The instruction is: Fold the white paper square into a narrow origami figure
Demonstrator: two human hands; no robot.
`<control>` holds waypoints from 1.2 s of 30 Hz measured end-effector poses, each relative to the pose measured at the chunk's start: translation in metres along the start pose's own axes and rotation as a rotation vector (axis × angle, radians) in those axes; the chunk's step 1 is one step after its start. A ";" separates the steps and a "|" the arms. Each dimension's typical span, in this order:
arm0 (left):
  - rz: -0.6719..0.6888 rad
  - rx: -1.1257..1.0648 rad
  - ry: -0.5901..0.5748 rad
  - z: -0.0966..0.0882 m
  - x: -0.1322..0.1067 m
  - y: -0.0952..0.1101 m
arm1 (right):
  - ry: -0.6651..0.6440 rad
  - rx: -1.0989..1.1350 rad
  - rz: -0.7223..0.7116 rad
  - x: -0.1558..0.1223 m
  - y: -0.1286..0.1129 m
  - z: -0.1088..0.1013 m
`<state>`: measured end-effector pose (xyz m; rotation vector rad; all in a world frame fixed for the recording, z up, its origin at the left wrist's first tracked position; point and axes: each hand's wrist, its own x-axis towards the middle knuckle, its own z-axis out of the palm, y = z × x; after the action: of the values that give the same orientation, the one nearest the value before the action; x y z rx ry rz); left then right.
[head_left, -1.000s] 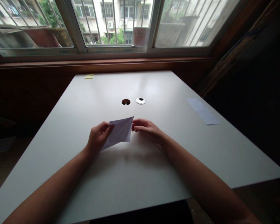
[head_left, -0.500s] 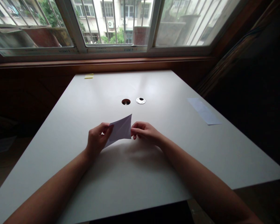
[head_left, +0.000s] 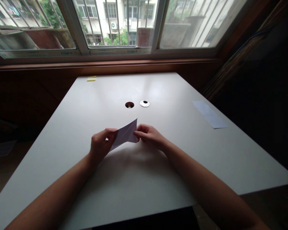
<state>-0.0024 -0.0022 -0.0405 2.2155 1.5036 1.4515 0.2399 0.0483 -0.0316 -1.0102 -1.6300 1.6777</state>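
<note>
A folded sheet of white paper is held a little above the white table, tilted so one corner points up and away. My left hand pinches its left end with thumb and fingers closed. My right hand pinches its right edge, fingers curled together. Both forearms reach in from the near edge of the table.
A strip of white paper lies near the table's right edge. A round cable hole and its loose white cap sit mid-table. A yellow sticky pad lies at the far left corner, below the window.
The paper has flattened and looks narrower as both hands lowered slightly and drew closer together. My right hand has closed onto the paper's right edge.
</note>
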 end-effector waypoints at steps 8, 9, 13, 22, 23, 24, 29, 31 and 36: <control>-0.140 -0.009 0.004 -0.001 0.002 0.002 | -0.004 0.050 -0.074 -0.001 0.003 -0.001; -0.141 -0.010 0.005 -0.001 0.002 0.003 | -0.007 0.038 -0.073 -0.001 0.004 -0.001; -0.129 0.000 0.004 0.000 0.002 0.003 | -0.022 -0.006 -0.067 0.000 0.004 -0.001; -0.092 0.011 -0.005 -0.001 0.002 0.003 | 0.022 -0.072 -0.056 0.003 0.007 0.002; -0.091 0.014 -0.006 -0.001 0.002 0.003 | 0.040 -0.073 -0.059 0.003 0.007 0.002; -0.092 0.011 -0.007 -0.001 0.002 0.003 | 0.059 -0.073 -0.063 0.003 0.008 0.003; -0.107 -0.030 -0.017 -0.001 0.002 0.003 | 0.153 -0.075 -0.100 0.005 0.014 0.007; -0.113 -0.037 -0.029 -0.001 0.001 0.003 | 0.199 -0.109 -0.128 0.006 0.017 0.009; -0.121 -0.051 -0.039 0.000 0.000 0.001 | 0.283 -0.213 -0.213 0.004 0.018 0.012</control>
<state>-0.0017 -0.0030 -0.0396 2.0728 1.5419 1.3861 0.2295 0.0433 -0.0499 -1.0773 -1.6813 1.1831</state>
